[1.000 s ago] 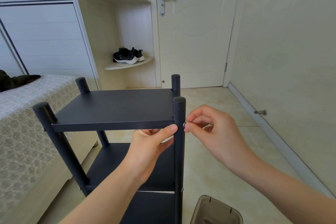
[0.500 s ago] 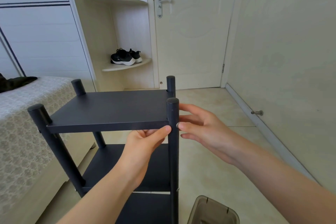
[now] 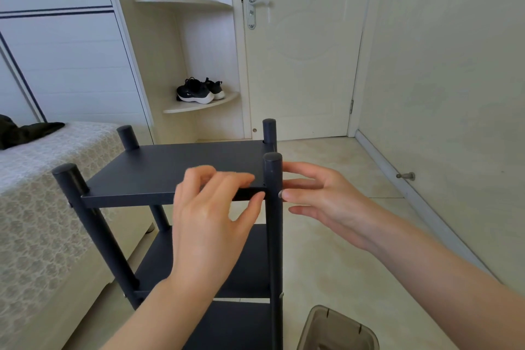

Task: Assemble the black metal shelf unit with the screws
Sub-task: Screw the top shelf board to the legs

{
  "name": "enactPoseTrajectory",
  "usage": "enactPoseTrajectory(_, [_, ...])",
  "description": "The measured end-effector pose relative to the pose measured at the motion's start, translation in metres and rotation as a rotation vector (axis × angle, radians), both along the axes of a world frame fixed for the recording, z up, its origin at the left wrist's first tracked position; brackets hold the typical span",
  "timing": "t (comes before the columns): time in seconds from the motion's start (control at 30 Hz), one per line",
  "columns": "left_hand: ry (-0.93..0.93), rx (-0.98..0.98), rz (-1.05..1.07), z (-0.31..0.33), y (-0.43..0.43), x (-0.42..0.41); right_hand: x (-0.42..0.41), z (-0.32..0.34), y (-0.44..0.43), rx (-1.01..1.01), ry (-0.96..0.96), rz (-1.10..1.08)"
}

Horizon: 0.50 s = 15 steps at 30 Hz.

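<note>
At the bottom right of the frame sits the corner of a translucent brown plastic container [image 3: 338,329] on the tiled floor [image 3: 326,250]. Just left of it stands the black metal shelf unit [image 3: 176,170], filling the lower centre, with its near right post [image 3: 273,236] running up from the bottom edge.

The left hand [image 3: 211,224] reaches up from below centre and pinches the front edge of the top shelf panel [image 3: 170,167] beside that post, thumb under the lip and curled fingers lying on the upper surface. The right hand [image 3: 324,202] comes in from the lower right with fingers spread and nearly straight; one fingertip [image 3: 288,195] presses a small silver screw [image 3: 280,194] against the outer side of the post, level with the top panel. It grips nothing.

Two lower shelves show beneath the top panel. A bed with a lace cover [image 3: 37,207] lies along the left, touching or just beside the unit. Farther back, centre, a corner shelf holds black sneakers [image 3: 199,91]. A closed cream door [image 3: 301,45] stands at upper centre, and a door stopper [image 3: 406,176] juts from the right wall.
</note>
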<state>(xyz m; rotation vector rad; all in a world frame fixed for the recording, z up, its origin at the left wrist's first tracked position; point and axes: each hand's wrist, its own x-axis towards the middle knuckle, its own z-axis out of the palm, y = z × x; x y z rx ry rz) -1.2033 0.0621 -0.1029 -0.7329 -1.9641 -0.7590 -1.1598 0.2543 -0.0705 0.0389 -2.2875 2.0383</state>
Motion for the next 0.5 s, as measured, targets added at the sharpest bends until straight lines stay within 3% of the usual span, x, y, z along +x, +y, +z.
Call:
enactPoseTrajectory(0.2, [-0.197, -0.228, 0.004, 0.004, 0.012, -0.005, -0.004, 0.002, 0.003, -0.057, -0.012, 0.007])
enactPoseTrajectory(0.5, [-0.277, -0.134, -0.018, 0.006, 0.021, -0.006, -0.012, -0.002, 0.011, -0.254, -0.106, 0.067])
